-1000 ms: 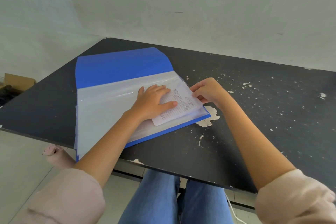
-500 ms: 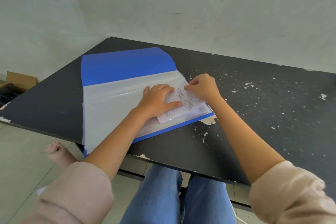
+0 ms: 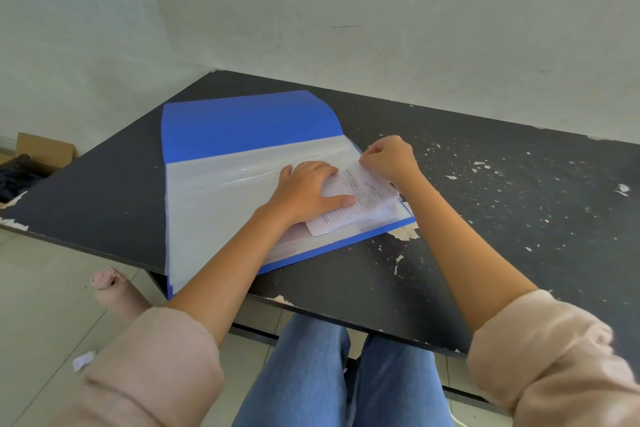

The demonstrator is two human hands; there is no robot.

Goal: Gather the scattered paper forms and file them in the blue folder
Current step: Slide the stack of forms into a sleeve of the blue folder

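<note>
Lying open on the black table (image 3: 485,218), the blue folder (image 3: 249,125) is seen with its clear plastic sleeves (image 3: 221,204) fanned out and its near-left corner hanging over the table edge. A printed paper form (image 3: 360,199) is found at the sleeves' right end, partly tucked beneath a clear sheet. The form is pressed flat by the left hand (image 3: 308,192), which is spread open, palm down, fingers extended over the print; nothing is gripped by it. The right hand (image 3: 389,158) is curled into a loose fist, and the upper right corner of a sleeve or of the form is pinched between thumb and fingertips; which of the two cannot be told. Pink sleeves are pushed up both forearms.
</note>
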